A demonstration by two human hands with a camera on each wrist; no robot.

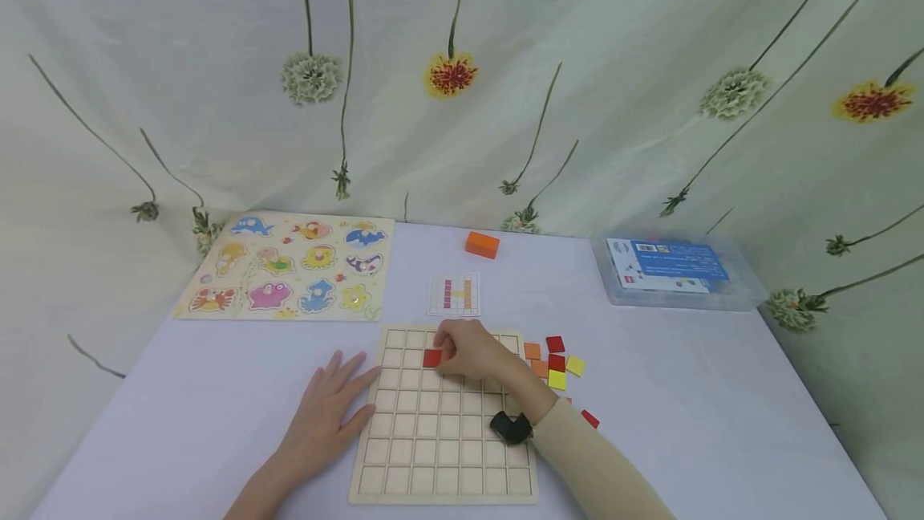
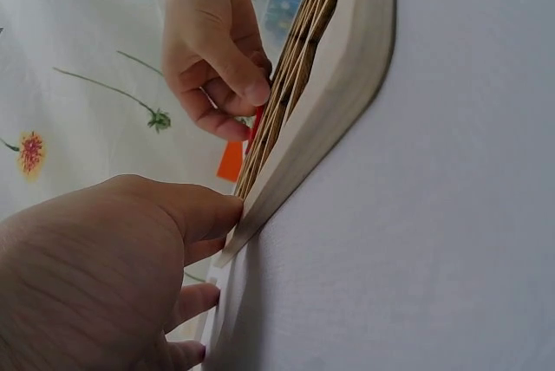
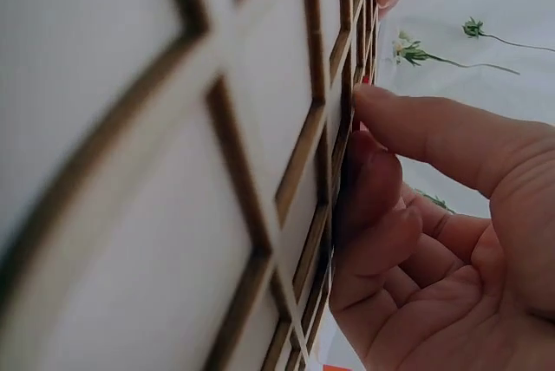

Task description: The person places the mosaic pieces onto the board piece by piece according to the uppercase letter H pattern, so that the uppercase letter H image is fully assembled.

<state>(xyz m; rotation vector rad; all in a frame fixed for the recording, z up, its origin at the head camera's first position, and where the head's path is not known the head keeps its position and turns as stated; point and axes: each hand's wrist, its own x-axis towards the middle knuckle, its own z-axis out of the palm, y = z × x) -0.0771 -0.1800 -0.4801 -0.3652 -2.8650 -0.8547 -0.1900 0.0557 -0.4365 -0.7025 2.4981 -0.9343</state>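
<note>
A wooden grid board [image 1: 426, 449] lies flat, its square cells framed by raised strips. My right hand [image 1: 472, 351] is over its upper part, pinching a red square tile [image 1: 431, 358] between thumb and fingers at a cell near the upper left. In the left wrist view that red tile [image 2: 255, 126] shows edge-on at the fingertips. My left hand [image 1: 326, 416] rests on the table with fingers spread, and its thumb and index finger [image 2: 212, 213] touch the board's left edge.
Red, orange and yellow tiles [image 1: 557, 379] lie right of the board. Behind it are a pattern card [image 1: 455, 295] and an orange block [image 1: 482, 245]. An animal puzzle board [image 1: 241, 270] stands back left, a clear plastic box [image 1: 678, 273] back right. A curtain closes the rear.
</note>
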